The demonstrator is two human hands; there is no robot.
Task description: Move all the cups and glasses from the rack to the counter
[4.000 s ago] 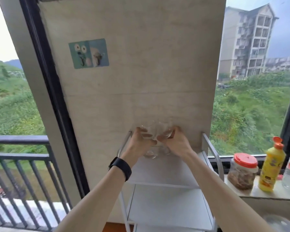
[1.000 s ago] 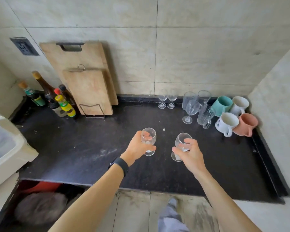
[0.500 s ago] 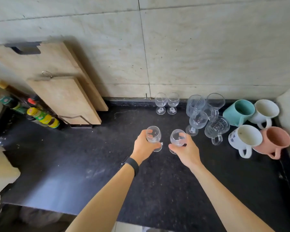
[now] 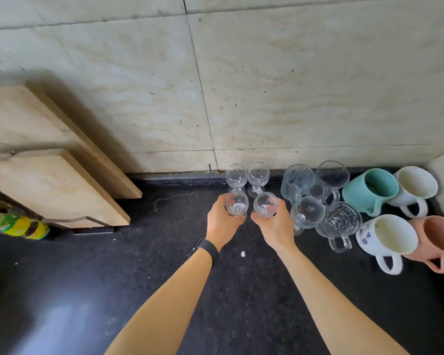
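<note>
Hands over black counter (image 4: 164, 290), both arms reaching in from bottom of frame. Left hand (image 4: 222, 221) wrapped around bowl of small stemmed glass (image 4: 236, 203); black wristband (image 4: 205, 249) on that wrist. Right hand (image 4: 273, 226) wrapped around second small stemmed glass (image 4: 265, 204), fingers curled on bowl. Both glasses upright, side by side, close but not clearly touching. Cannot tell if their feet are on the counter yet, hands hide the bases. Just behind them, against the tiled wall (image 4: 267, 85), two more small stemmed glasses (image 4: 246, 176) standing upright as a pair. To the right, cluster of bigger glassware: ribbed clear pitcher-type glass (image 4: 296, 181), tall clear handled glass (image 4: 331, 175), round wine glass (image 4: 308, 212) just beside the right hand, and patterned glass mug (image 4: 340, 222) with handle toward camera. Farther right, four ceramic mugs packed together: teal mug (image 4: 369, 192), white mug (image 4: 415, 189) behind in corner, white mug with blue print (image 4: 385, 235) in front, pink mug (image 4: 436, 237) at right edge. Left side: two wooden cutting boards (image 4: 49, 162) leaning on wall, larger behind smaller; bottles with yellow-green labels (image 4: 16, 224) at left edge, partly cut off. Small white crumb (image 4: 243, 254) on counter between the forearms.
</note>
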